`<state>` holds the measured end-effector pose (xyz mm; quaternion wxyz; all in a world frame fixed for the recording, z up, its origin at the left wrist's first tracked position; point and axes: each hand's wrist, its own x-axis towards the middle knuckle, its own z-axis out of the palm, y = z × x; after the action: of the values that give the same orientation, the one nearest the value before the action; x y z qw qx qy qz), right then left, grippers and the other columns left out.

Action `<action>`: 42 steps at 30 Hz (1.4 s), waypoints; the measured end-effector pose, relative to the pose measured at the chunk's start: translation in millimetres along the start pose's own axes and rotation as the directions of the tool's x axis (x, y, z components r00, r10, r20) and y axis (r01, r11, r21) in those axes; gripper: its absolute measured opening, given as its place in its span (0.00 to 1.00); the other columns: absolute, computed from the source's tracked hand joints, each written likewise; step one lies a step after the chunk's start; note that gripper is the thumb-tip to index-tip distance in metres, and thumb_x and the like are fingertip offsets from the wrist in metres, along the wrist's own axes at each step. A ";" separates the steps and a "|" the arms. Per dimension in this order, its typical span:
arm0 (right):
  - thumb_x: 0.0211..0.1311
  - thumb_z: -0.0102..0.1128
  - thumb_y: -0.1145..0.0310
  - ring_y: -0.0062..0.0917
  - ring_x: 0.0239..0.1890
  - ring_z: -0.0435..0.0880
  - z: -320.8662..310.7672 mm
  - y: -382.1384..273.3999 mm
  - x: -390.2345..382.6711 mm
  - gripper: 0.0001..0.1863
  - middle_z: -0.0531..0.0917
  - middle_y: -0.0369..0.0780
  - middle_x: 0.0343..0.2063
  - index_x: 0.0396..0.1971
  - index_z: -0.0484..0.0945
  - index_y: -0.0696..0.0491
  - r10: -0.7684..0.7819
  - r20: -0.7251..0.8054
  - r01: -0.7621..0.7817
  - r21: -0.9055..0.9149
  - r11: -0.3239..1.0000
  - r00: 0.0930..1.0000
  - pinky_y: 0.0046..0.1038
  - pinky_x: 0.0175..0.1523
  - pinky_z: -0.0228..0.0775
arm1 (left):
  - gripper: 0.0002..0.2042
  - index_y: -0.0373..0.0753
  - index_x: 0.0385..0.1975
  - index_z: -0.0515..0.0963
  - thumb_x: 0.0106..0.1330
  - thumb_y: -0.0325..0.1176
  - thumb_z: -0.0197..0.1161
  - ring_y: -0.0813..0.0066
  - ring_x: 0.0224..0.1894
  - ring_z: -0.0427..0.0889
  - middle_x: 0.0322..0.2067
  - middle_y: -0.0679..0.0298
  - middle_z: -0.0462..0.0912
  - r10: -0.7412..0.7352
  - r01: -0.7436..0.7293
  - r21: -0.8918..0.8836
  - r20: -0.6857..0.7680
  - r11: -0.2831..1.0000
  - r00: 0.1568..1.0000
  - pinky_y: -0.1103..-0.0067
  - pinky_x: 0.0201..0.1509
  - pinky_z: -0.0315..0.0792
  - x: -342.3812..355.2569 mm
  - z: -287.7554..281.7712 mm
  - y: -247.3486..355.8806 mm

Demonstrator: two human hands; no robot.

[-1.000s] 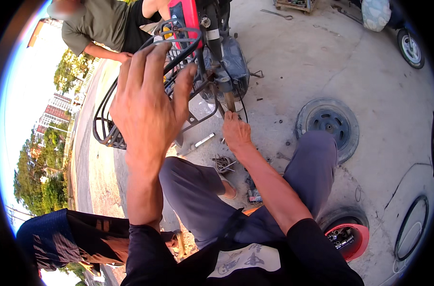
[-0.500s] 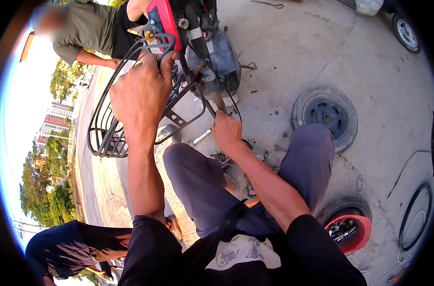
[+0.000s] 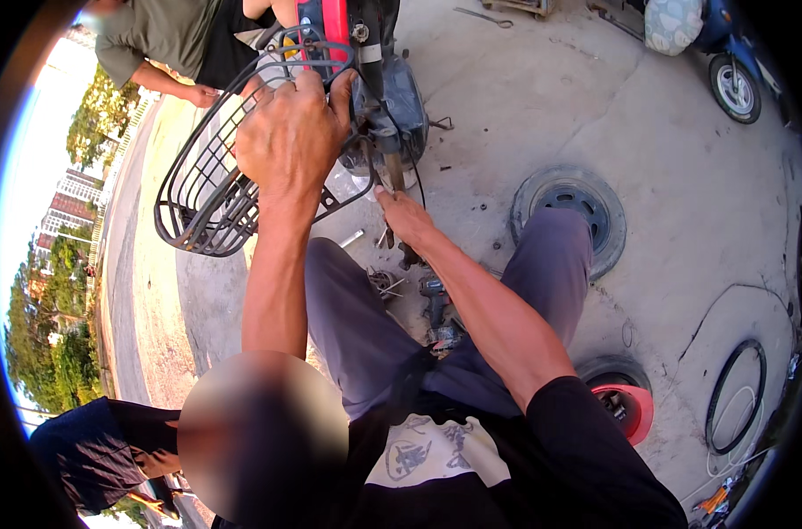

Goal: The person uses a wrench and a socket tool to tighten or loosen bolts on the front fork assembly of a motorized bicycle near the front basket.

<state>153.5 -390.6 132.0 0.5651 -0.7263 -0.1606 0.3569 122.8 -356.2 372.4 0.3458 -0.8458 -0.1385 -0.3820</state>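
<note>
My left hand [image 3: 292, 137] is closed on the black wire front basket [image 3: 189, 212], beside the red body panel [image 3: 335, 22] of a partly stripped scooter. My right hand [image 3: 405, 216] is lower, at the bottom end of the front fork [image 3: 392, 163], its fingers curled on something I cannot make out. A black cable hangs beside the fork. A cordless power tool [image 3: 435, 304] and other small tools lie on the concrete below, between my knees.
Wheel [image 3: 530, 198] on the ground by my right knee; red container [image 3: 641, 414] with metal pieces, lower right; tube loop [image 3: 714, 406] and cables, far right; blue scooter [image 3: 753, 70], top right. A co-worker [image 3: 154, 44] is top left, another person [image 3: 83, 450] lower left.
My left hand went from spread fingers to closed on the basket, then shifted right with my view. My right hand moved slightly left and up. A large blurred patch now covers the lower left.
</note>
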 end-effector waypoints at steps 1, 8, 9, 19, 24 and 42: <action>0.67 0.40 0.36 0.51 0.55 0.76 2.1 2.4 2.9 0.38 0.81 0.55 0.48 0.49 0.77 0.60 -0.001 0.027 0.001 -0.005 1.000 1.000 0.45 0.60 0.64 | 0.24 0.42 0.19 0.77 0.65 0.57 0.59 0.61 0.17 0.81 0.18 0.61 0.82 0.008 -0.009 -0.011 -0.025 1.000 1.000 0.68 0.17 0.70 0.1 0.3 -1.4; 0.68 0.38 0.34 0.51 0.59 0.73 13.8 17.2 26.4 0.39 0.79 0.54 0.53 0.49 0.79 0.58 0.021 0.092 -0.030 0.090 0.995 0.996 0.43 0.63 0.62 | 0.24 0.43 0.14 0.74 0.63 0.56 0.62 0.65 0.18 0.81 0.13 0.62 0.79 0.002 -0.001 0.014 -0.076 1.000 0.997 0.71 0.18 0.70 1.2 3.1 -1.7; 0.68 0.38 0.35 0.51 0.60 0.73 14.9 18.1 27.2 0.38 0.79 0.54 0.52 0.49 0.80 0.58 0.041 0.021 -0.042 0.030 0.999 0.999 0.43 0.63 0.62 | 0.24 0.43 0.14 0.74 0.63 0.56 0.62 0.66 0.18 0.81 0.13 0.62 0.79 0.010 -0.009 0.013 -0.075 1.000 0.997 0.72 0.18 0.70 1.4 2.6 -1.1; 0.70 0.36 0.36 0.49 0.55 0.77 5.6 10.3 21.6 0.37 0.82 0.53 0.47 0.40 0.81 0.57 0.048 0.055 -0.047 -0.019 0.999 0.997 0.44 0.59 0.65 | 0.24 0.45 0.14 0.71 0.62 0.57 0.63 0.68 0.17 0.79 0.12 0.64 0.74 0.022 -0.020 0.024 -0.069 1.000 0.997 0.73 0.19 0.68 4.6 4.6 -4.2; 0.71 0.45 0.41 0.25 0.27 0.76 4.4 11.8 20.2 0.31 0.77 0.38 0.20 0.23 0.76 0.55 -0.003 0.032 0.003 -0.010 1.000 0.999 0.31 0.38 0.67 | 0.24 0.46 0.13 0.69 0.60 0.57 0.64 0.69 0.15 0.77 0.11 0.66 0.72 0.026 -0.023 0.040 -0.063 0.999 0.998 0.75 0.17 0.67 2.1 9.2 -2.9; 0.71 0.43 0.40 0.40 0.32 0.77 16.6 30.4 35.3 0.35 0.81 0.48 0.27 0.27 0.79 0.62 0.017 0.048 -0.024 0.139 0.990 0.999 0.40 0.43 0.68 | 0.23 0.44 0.14 0.71 0.61 0.54 0.65 0.66 0.17 0.78 0.13 0.64 0.74 -0.010 0.008 -0.054 -0.042 0.998 0.999 0.73 0.19 0.69 4.0 0.6 -3.9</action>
<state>161.2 -365.8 89.9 0.6071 -0.6780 -0.1408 0.3898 123.8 -353.1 376.9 0.3239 -0.8460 -0.1245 -0.4047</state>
